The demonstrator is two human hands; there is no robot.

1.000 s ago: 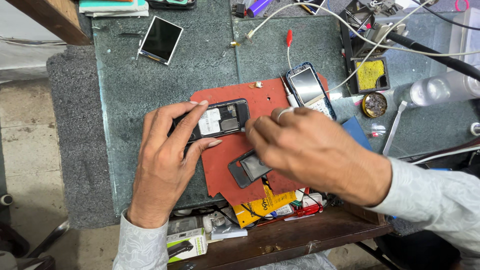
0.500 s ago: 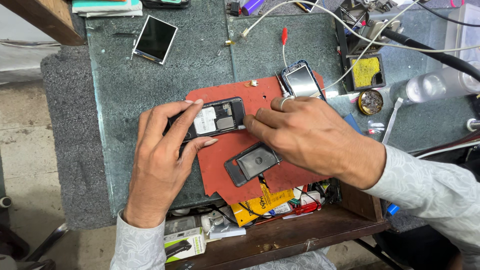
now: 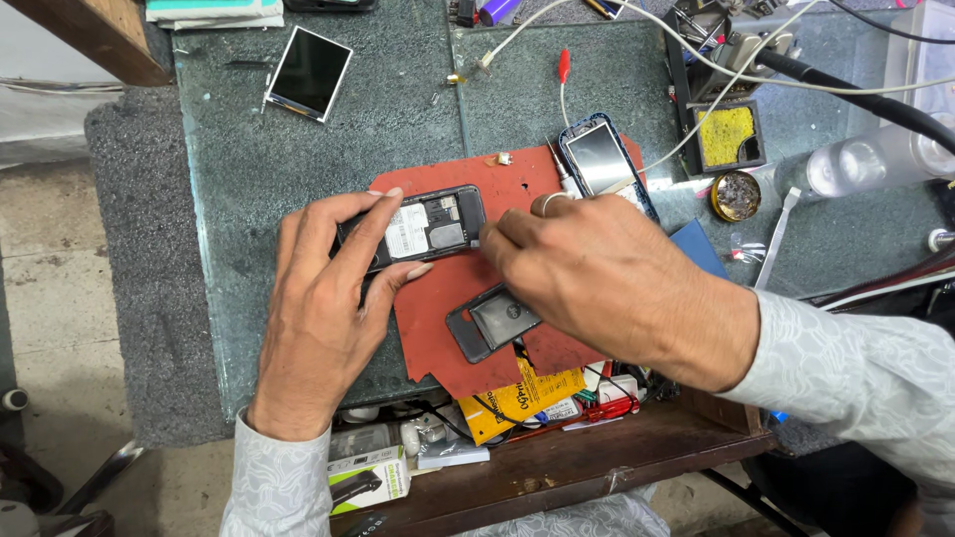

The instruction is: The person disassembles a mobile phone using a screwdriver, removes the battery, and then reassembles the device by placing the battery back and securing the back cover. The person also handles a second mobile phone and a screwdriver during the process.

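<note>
The right hand (image 3: 607,283) is edging left, fingertips now pinching at the open phone's (image 3: 418,227) end. Nearest, a back cover (image 3: 494,322) is lying on the red mat (image 3: 517,184). The left hand (image 3: 323,298) is gripping the phone. Beyond, a screen (image 3: 309,73) is lying on the table (image 3: 239,169).

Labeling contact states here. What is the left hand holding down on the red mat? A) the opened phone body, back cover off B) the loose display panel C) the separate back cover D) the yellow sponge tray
A: the left hand pins the opened phone body between thumb and fingers on the red mat, while the back cover lies apart, lower on the mat.
</note>
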